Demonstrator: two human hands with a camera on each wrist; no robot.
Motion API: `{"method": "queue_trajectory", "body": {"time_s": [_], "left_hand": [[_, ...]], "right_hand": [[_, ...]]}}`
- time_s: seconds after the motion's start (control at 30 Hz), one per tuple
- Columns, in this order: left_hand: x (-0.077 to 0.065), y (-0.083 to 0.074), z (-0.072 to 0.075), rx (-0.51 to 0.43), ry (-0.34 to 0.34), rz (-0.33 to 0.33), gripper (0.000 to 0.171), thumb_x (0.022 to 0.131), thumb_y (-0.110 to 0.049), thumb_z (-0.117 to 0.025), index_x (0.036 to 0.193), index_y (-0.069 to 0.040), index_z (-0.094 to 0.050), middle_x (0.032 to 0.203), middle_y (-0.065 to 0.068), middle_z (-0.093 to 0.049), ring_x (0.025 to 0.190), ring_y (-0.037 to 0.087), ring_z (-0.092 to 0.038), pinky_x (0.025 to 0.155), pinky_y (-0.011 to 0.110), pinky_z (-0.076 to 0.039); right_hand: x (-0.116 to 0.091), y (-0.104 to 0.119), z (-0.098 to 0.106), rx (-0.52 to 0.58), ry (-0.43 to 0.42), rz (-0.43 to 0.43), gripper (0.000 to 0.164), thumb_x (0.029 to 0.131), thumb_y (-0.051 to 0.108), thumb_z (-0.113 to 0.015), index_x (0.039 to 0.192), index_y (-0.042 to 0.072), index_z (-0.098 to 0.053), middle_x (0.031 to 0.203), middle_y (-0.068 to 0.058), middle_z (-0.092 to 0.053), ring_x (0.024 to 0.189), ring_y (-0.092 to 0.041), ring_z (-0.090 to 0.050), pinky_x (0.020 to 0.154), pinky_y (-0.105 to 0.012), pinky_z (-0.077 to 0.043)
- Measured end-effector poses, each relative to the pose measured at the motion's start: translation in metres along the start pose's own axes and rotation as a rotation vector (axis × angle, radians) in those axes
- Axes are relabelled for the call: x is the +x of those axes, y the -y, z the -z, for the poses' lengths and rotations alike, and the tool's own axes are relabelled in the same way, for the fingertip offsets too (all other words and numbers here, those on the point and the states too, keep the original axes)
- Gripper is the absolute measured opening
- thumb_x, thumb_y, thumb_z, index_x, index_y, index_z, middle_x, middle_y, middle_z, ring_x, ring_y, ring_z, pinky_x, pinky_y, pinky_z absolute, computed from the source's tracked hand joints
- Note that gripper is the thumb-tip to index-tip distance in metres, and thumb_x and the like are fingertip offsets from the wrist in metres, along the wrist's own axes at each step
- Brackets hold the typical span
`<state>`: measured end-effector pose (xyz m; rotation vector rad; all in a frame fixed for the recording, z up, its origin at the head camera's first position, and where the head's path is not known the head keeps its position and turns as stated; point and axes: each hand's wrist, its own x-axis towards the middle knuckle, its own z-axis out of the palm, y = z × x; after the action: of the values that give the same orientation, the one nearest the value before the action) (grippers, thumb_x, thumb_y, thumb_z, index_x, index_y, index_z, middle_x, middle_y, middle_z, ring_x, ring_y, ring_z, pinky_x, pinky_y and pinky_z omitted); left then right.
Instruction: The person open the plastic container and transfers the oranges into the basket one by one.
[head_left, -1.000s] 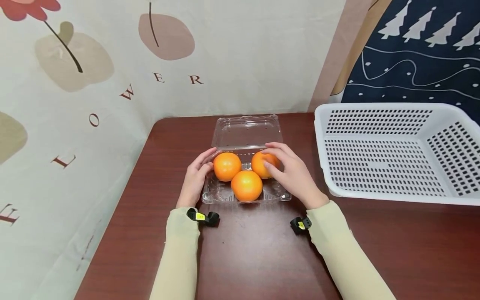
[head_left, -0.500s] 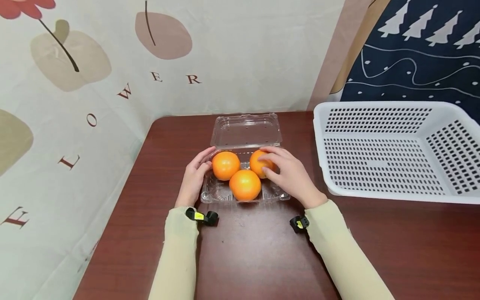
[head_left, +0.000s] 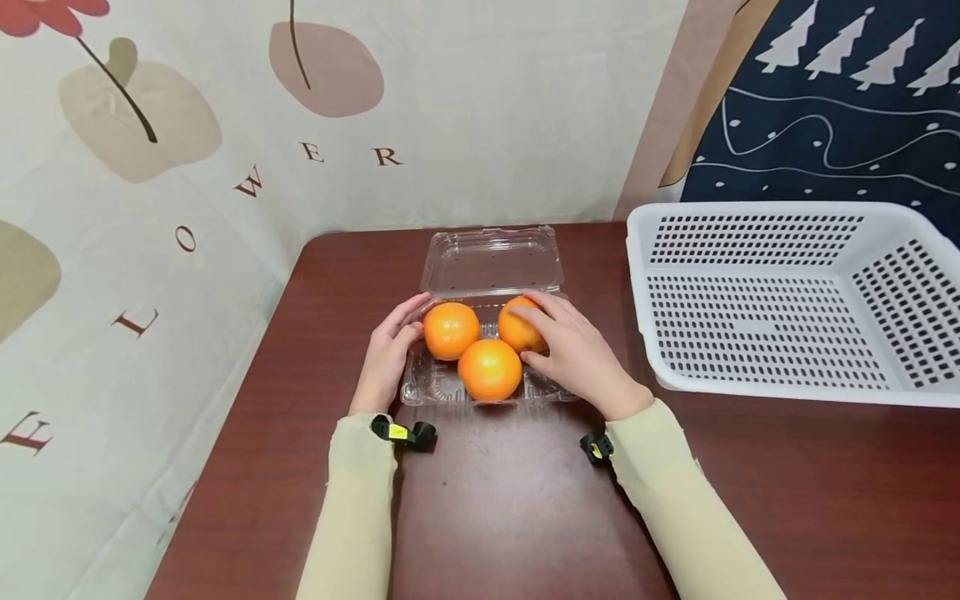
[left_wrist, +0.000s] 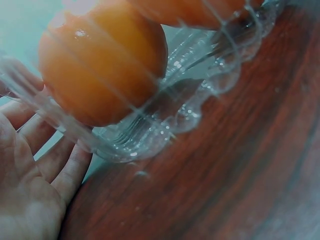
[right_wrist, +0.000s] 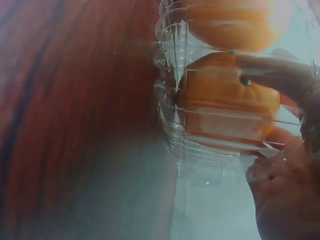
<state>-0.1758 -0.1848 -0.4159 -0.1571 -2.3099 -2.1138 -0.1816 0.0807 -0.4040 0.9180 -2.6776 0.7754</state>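
Note:
Three oranges sit in the open clear plastic clamshell box (head_left: 429,385) on the table. My right hand (head_left: 585,358) reaches into the right side of the box and grips the right orange (head_left: 519,327), its thumb in front and fingers over the top. In the right wrist view, that orange (right_wrist: 220,95) shows through the plastic wall, with a finger lying across it. My left hand (head_left: 386,362) rests along the box's left wall, fingers fairly straight, beside the left orange (head_left: 452,331). The front orange (head_left: 490,369) lies between the hands, untouched.
The clamshell's lid (head_left: 492,260) lies folded back behind the box. A white perforated plastic basket (head_left: 757,333) stands on the right of the brown table (head_left: 495,508). A printed cloth (head_left: 487,108) hangs behind the table and along its left side.
My right hand has lowered its thumb and closed its fingers around the right orange. The left hand and the box hold their place; the head view has shifted slightly.

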Motion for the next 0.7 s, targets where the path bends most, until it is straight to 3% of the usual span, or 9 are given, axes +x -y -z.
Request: {"method": "queue_trajectory", "body": {"time_s": [0.13, 0.3, 0.7], "left_hand": [[0.0008, -0.0001, -0.0005, 0.010, -0.004, 0.006, 0.039, 0.093, -0.006, -0.039, 0.132, -0.010, -0.044, 0.126, 0.004, -0.052, 0.117, 0.013, -0.045, 0.094, 0.030, -0.038], [0.0002, -0.0006, -0.0007, 0.012, -0.008, 0.011, 0.039, 0.093, -0.006, -0.039, 0.132, -0.011, -0.044, 0.126, 0.004, -0.052, 0.117, 0.013, -0.045, 0.096, 0.034, -0.037], [0.0001, -0.0013, -0.0016, 0.016, -0.011, 0.012, 0.039, 0.093, -0.005, -0.039, 0.132, -0.009, -0.044, 0.127, 0.006, -0.051, 0.117, 0.013, -0.045, 0.096, 0.032, -0.037]], "right_hand": [[0.0004, -0.0002, -0.0010, -0.012, -0.021, 0.000, 0.060, 0.071, 0.016, -0.073, 0.126, 0.019, -0.048, 0.134, -0.005, -0.038, 0.118, -0.023, -0.036, 0.095, -0.039, -0.035], [0.0003, -0.0008, -0.0021, -0.023, -0.029, -0.013, 0.059, 0.074, 0.022, -0.072, 0.127, 0.019, -0.047, 0.132, -0.005, -0.039, 0.118, -0.023, -0.036, 0.096, -0.038, -0.034], [-0.0005, -0.0024, -0.0020, -0.079, -0.007, 0.018, 0.055, 0.079, 0.027, -0.060, 0.131, 0.019, -0.044, 0.128, -0.010, -0.041, 0.115, -0.026, -0.037, 0.099, -0.039, -0.027]]}}
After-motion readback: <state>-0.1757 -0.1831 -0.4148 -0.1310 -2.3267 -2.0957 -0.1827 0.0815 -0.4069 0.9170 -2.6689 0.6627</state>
